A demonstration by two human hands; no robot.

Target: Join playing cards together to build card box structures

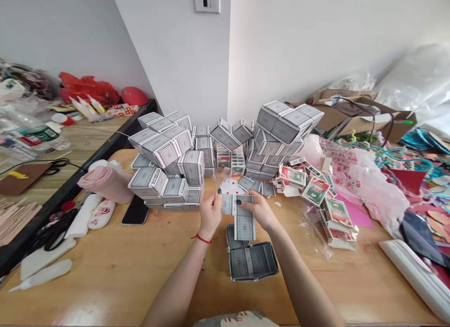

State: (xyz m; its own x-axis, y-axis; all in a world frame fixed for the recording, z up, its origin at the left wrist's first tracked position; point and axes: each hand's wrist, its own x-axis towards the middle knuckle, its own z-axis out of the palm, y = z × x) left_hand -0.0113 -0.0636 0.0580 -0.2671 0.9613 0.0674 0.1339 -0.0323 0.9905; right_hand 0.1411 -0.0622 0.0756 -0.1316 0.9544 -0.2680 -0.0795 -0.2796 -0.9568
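Observation:
My left hand (210, 216) and my right hand (258, 209) meet over the middle of the wooden table (116, 271). Both pinch a small set of patterned playing cards (228, 204). From my right hand's fingers a grey-backed card (244, 222) hangs down. Below the hands lies a flat bundle of grey card packs (251, 260). A few face-up cards (230, 185) lie just beyond my fingers. Behind them rise tall piles of grey card boxes (165, 153) on the left and more boxes (284, 125) on the right.
Red-and-green card packets (316, 191) and pink plastic bags (365, 182) spread to the right. A black phone (135, 211), a pink roll (105, 182) and scissors (52, 233) lie left. An open cardboard box (355, 116) stands at the back right.

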